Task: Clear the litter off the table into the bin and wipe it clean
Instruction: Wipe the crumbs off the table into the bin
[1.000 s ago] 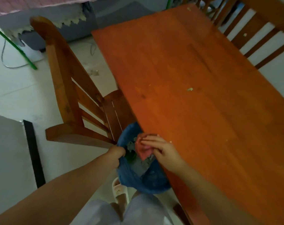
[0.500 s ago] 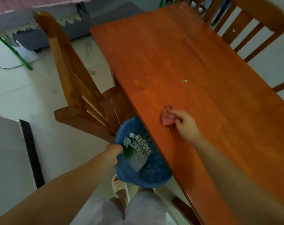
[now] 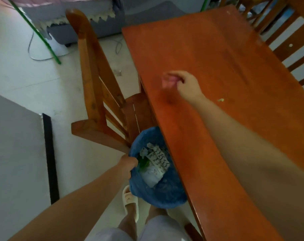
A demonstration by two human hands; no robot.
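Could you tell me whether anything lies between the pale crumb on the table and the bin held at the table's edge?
Only the person's right forearm crosses the table between the crumb and the bin; no other object visibly blocks the path.

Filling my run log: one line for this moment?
left hand: grips bin rim | right hand: pink cloth on table | crumb: remains

No legible txt, labels or nos.; only zigzag print on paper [image 3: 158, 158] in bin [image 3: 166, 197]
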